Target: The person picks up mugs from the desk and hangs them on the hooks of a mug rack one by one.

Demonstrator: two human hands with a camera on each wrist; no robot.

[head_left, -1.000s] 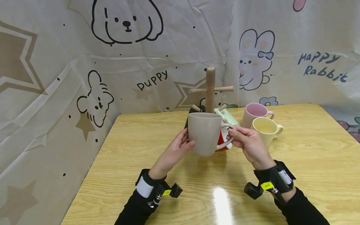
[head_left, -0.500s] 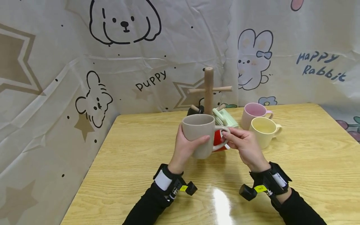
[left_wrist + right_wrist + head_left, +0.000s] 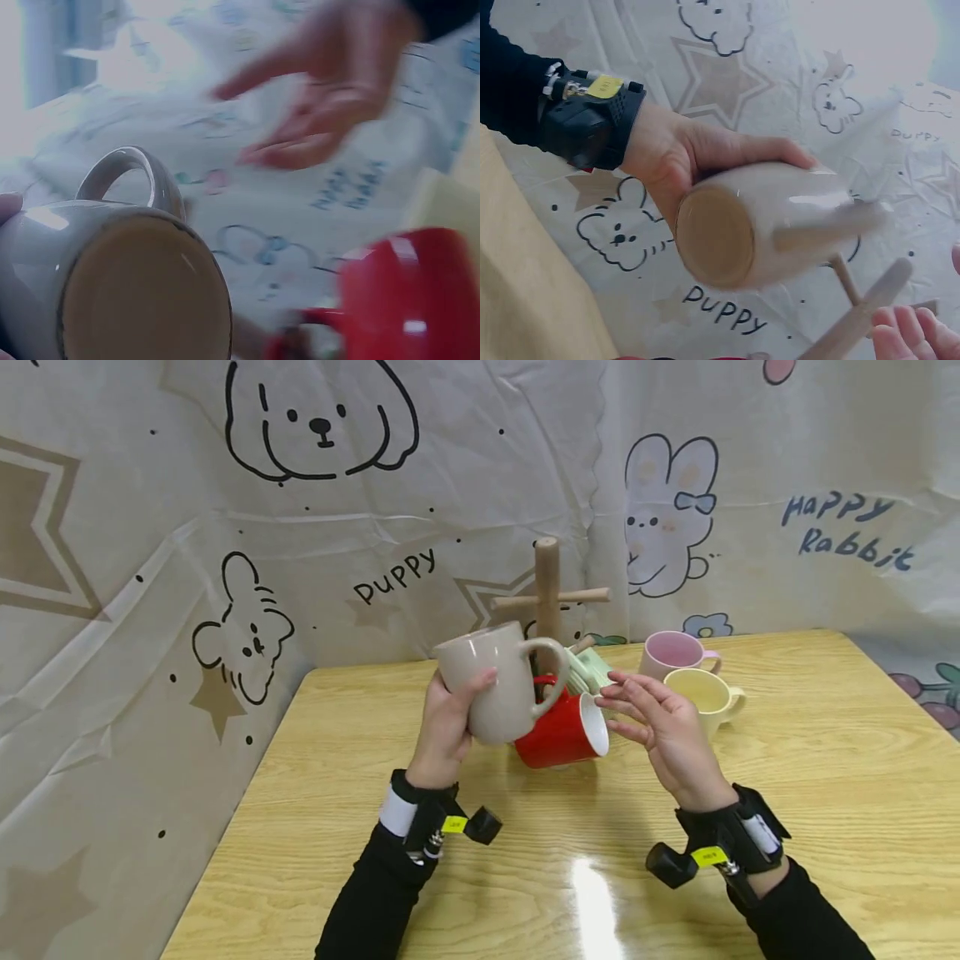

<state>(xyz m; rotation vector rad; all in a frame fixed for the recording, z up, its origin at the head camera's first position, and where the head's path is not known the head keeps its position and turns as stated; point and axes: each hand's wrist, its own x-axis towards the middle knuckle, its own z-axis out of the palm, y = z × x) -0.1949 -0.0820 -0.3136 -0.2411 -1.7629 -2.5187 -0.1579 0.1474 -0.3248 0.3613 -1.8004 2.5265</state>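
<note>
My left hand (image 3: 442,727) grips a grey-beige mug (image 3: 491,689) round its body and holds it tilted in the air, handle toward the right. The mug's unglazed base (image 3: 150,292) faces the left wrist camera. Apart from the mug, my right hand (image 3: 671,735) has its fingers extended and holds nothing. Behind the mug, a red mug (image 3: 555,739) with a white inside hangs sideways on a wooden mug tree (image 3: 547,585). A pale green mug (image 3: 588,668) is also on the tree, partly hidden. The upper pegs of the tree carry nothing.
A pink mug (image 3: 671,652) and a yellow mug (image 3: 697,689) stand upright at the right, behind my right hand. The wooden table (image 3: 300,827) ends at a printed cloth backdrop (image 3: 360,510) at the back and left.
My right hand has let go of the grey-beige mug's handle and its fingers have spread. My left hand has moved the mug left and up and tilted it, uncovering the red mug.
</note>
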